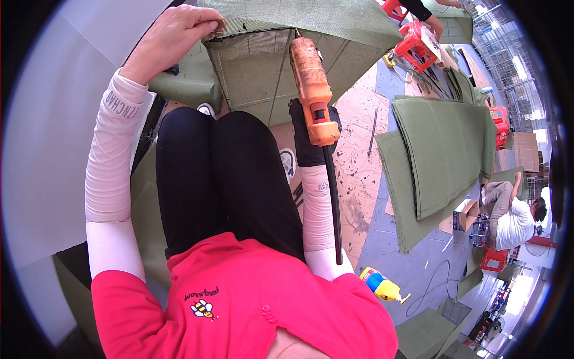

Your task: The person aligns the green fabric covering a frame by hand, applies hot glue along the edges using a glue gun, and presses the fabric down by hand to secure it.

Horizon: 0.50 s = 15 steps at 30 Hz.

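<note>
My bare left hand (pixel 173 37) pinches the edge of a green mesh sheet (pixel 335 18) at the top left corner of a mesh-covered box frame (pixel 257 75). In a black glove, my right hand (pixel 304 140) grips a worn orange hot glue gun (pixel 311 75). A long black glue stick (pixel 332 203) sticks out of the gun's rear, toward me. The nozzle points away from me and meets the front top edge of the mesh. Dark glue runs along that edge between the nozzle and my left hand. The gun partly hides my right fingers.
Folded green mesh panels (pixel 442 149) lie on the floor to the right, with a yellow and blue bottle (pixel 382 285) nearer me. Red stools (pixel 415 46) stand beyond. One person (pixel 515 221) sits at far right; another's arm (pixel 431 21) shows at the top. Stained cardboard (pixel 359 161) covers the floor.
</note>
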Available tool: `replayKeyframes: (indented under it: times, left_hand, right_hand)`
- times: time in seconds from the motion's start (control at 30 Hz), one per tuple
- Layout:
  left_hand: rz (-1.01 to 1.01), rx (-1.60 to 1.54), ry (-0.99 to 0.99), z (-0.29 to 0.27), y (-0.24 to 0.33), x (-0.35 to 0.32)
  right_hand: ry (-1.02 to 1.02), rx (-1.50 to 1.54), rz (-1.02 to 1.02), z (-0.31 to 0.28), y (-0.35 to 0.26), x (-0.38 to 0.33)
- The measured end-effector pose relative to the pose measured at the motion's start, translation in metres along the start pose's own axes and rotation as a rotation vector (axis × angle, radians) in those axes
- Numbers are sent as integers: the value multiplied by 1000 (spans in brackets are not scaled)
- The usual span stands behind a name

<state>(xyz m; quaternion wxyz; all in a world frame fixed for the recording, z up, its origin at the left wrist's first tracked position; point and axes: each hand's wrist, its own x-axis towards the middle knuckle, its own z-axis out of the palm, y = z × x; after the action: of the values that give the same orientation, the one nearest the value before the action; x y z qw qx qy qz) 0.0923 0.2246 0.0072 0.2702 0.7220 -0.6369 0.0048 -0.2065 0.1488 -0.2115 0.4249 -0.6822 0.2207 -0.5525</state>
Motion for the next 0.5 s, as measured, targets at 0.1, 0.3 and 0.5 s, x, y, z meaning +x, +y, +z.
replayKeyframes:
  times: [0.1, 0.3, 0.5]
  left_hand:
    - [-7, -28, 3, 1, -2, 0]
    - [-9, 7, 7, 2, 0, 1]
    - [-2, 69, 10, 2, 14, 0]
  right_hand:
    - [-2, 26, 24, -6, 0, -4]
    - [-1, 76, 72, -18, -4, -14]
    - [-3, 130, 120, -28, -9, -27]
